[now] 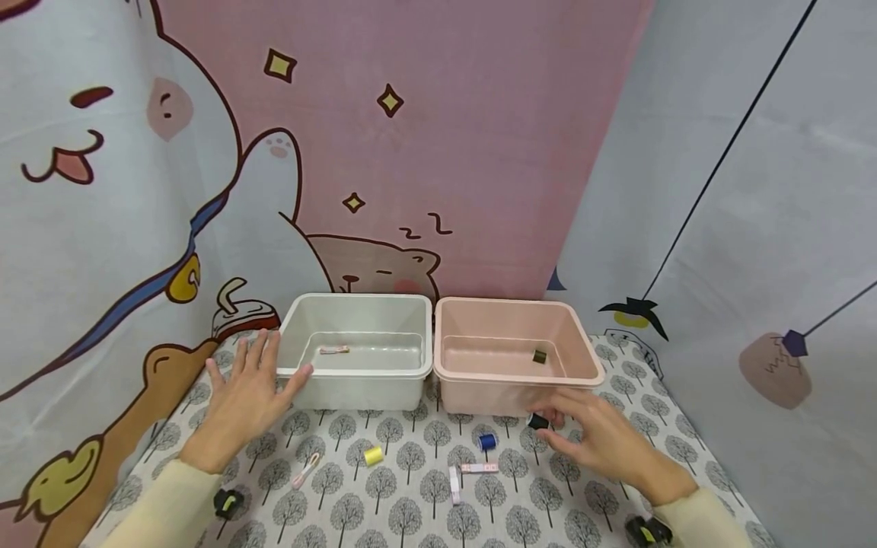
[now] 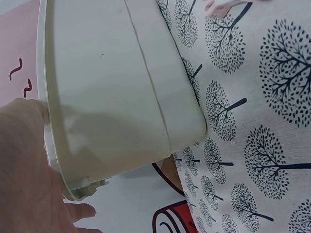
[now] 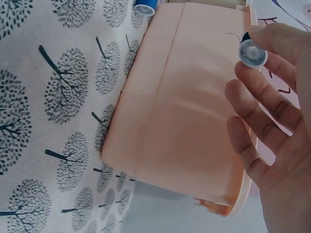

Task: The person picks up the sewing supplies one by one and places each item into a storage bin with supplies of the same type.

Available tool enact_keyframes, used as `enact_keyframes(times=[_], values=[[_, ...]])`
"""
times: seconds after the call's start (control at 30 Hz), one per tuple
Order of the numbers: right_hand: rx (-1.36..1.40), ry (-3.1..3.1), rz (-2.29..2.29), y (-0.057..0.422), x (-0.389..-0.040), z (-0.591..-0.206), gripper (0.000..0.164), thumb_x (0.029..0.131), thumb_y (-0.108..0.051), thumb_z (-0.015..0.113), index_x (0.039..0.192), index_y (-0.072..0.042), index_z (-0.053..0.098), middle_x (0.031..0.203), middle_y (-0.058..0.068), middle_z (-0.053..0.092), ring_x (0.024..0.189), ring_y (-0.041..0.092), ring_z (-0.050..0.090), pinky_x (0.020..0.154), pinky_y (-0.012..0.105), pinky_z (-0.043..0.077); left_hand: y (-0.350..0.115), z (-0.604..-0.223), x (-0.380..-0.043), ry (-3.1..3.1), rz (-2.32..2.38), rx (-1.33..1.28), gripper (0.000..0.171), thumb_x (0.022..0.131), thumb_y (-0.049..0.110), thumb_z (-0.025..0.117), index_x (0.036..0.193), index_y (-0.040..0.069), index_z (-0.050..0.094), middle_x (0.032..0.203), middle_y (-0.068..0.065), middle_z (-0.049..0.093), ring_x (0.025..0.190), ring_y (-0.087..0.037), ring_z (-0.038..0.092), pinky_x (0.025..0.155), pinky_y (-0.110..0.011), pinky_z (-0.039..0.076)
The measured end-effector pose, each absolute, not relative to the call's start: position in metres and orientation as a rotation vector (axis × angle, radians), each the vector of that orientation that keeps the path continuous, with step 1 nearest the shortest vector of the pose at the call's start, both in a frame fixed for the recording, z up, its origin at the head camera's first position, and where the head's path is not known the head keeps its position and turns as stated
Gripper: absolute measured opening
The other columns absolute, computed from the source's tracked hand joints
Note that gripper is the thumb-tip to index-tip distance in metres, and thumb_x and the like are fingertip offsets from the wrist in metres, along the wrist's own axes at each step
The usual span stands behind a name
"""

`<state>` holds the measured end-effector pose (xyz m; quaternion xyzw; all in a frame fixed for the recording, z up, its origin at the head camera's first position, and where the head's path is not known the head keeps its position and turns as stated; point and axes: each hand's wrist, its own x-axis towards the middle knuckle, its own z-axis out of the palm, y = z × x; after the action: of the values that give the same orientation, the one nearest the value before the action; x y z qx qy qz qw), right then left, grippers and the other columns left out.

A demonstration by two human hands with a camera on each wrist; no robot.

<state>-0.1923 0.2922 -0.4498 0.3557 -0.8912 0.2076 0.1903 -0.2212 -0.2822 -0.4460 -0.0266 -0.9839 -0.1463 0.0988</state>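
My right hand pinches a black thread spool between thumb and fingers, just in front of the pink bin. In the right wrist view the spool shows its pale round end, and the other fingers are extended. Spread fingers of my left hand lie at the left front corner of the white bin, the thumb at its rim. A dark green spool lies inside the pink bin. Inside the white bin is a small pinkish strip.
On the tree-print cloth lie a blue spool, a yellow spool, a pink tape strip, a white strip and a pinkish looped strip. The two bins stand side by side against a cartoon-print curtain.
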Motion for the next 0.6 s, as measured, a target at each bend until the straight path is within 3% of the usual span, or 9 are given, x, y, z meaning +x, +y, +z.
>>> enact_keyframes(times=[0.33, 0.6], values=[[1.054, -2.486, 0.617, 0.290, -0.201, -0.441, 0.052, 0.092, -0.015, 0.100, 0.138, -0.033, 0.081, 0.120, -0.020, 0.079, 0.092, -0.001, 0.069, 0.074, 0.018, 0.060, -0.283, -0.446, -0.222, -2.907, -0.429, -0.085, 0.108, 0.117, 0.080, 0.037, 0.186, 0.000, 0.014, 0.192, -0.035, 0.010, 0.176, -0.069, 0.007, 0.124, -0.101, -0.015], [1.054, -2.469, 0.607, 0.289, -0.203, -0.436, 0.054, 0.090, -0.013, 0.101, 0.138, -0.030, 0.083, 0.110, -0.018, 0.079, 0.089, -0.001, 0.070, 0.072, 0.018, 0.060, -0.283, -0.447, -0.221, -2.915, -0.420, -0.082, 0.108, 0.117, 0.080, 0.037, 0.186, 0.001, 0.012, 0.192, -0.035, 0.010, 0.176, -0.069, 0.008, 0.124, -0.101, -0.014]])
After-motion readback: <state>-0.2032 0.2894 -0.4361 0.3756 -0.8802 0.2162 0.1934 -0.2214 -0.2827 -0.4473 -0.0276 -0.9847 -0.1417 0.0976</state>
